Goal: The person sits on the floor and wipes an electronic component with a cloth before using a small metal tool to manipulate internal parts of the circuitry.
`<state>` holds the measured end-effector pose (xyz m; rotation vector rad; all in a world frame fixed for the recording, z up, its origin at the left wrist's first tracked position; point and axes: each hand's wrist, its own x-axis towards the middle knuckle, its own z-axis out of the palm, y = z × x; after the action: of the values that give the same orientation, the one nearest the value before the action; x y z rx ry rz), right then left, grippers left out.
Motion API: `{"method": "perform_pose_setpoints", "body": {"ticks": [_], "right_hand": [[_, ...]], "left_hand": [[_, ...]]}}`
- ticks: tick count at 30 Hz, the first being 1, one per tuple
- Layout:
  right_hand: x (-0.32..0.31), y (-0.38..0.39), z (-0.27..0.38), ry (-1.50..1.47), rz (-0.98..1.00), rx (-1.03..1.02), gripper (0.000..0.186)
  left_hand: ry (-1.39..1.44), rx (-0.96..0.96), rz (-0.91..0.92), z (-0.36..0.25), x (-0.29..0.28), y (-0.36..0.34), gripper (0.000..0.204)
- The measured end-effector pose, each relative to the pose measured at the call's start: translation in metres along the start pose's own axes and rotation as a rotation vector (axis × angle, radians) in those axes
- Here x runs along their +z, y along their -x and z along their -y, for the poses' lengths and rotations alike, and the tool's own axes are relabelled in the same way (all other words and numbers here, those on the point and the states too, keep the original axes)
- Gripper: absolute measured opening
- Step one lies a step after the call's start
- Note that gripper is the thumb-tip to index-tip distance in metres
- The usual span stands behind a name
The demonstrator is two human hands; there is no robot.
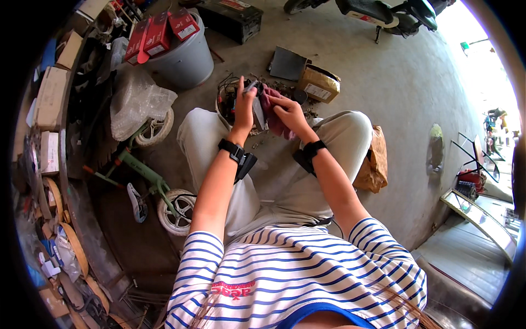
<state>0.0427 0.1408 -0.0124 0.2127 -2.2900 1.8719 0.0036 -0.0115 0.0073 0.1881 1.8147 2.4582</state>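
Note:
My right hand (290, 114) is closed on a maroon cloth (278, 122), which hangs down between my knees. Just left of it, my left hand (244, 107) is raised with the index finger pointing up. Its thumb presses against a small grey part (250, 86), whose kind I cannot make out. A flat, pale grey piece (259, 113) shows between the two hands, against the cloth. Beneath and behind my left hand is a round container (218, 104) of dark parts and wires, partly hidden by the hand.
An open cardboard box (320, 83) and a dark flat panel (287, 63) lie beyond my hands. Left stand a grey bin (189, 64) topped with red boxes (158, 34) and a green child's bike (143, 169). A brown paper bag (375, 162) rests by my right knee.

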Motion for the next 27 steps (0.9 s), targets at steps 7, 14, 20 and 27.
{"method": "perform_pose_setpoints", "body": {"ticks": [7,14,20,27], "right_hand": [[-0.003,0.005,0.022,0.033,0.130,0.027,0.033],[0.000,0.005,0.042,-0.120,0.257,0.069,0.030],[0.004,0.006,0.033,0.036,-0.017,0.016,0.028],[-0.001,-0.002,0.005,0.039,-0.199,0.290,0.032]], "left_hand": [[0.539,-0.298,-0.091,-0.013,0.007,0.002,0.065],[0.665,-0.389,-0.083,0.015,-0.018,-0.009,0.061],[0.687,-0.388,-0.049,-0.010,0.008,0.001,0.055],[0.604,-0.366,0.035,-0.013,0.005,0.005,0.054]]}}
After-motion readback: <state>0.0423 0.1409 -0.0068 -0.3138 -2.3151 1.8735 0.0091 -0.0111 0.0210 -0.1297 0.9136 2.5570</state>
